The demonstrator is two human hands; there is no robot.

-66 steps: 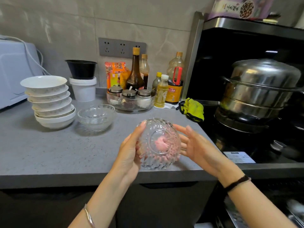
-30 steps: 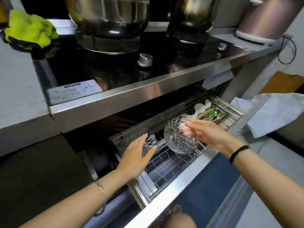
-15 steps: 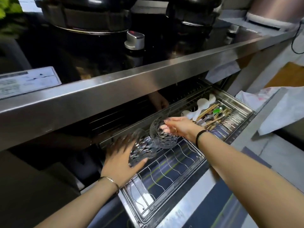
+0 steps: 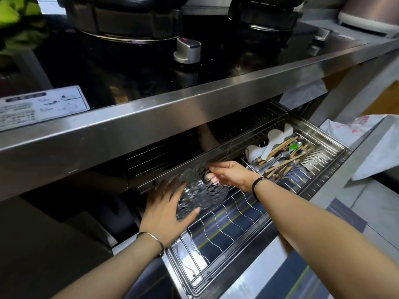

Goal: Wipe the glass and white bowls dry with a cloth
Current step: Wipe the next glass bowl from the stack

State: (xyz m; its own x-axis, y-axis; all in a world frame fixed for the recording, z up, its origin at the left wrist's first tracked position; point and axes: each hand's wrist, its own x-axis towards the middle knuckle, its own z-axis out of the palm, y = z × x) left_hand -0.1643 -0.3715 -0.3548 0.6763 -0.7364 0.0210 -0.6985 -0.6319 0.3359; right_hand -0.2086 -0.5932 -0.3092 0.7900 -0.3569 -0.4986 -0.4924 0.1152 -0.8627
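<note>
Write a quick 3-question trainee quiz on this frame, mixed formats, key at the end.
1. True or false: the glass bowl stands on the countertop.
2. What lies at the right end of the wire rack? A) chopsticks and spoons B) plates C) cups
3. Fill in: the ___ hand pinches the bowl's rim.

Key: 1. False, it is held over the pulled-out rack. 2. A. 3. Right hand.

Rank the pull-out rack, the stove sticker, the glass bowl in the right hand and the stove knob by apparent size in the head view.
1. rack
2. sticker and glass bowl: too close to rank, both partly hidden
3. knob
</note>
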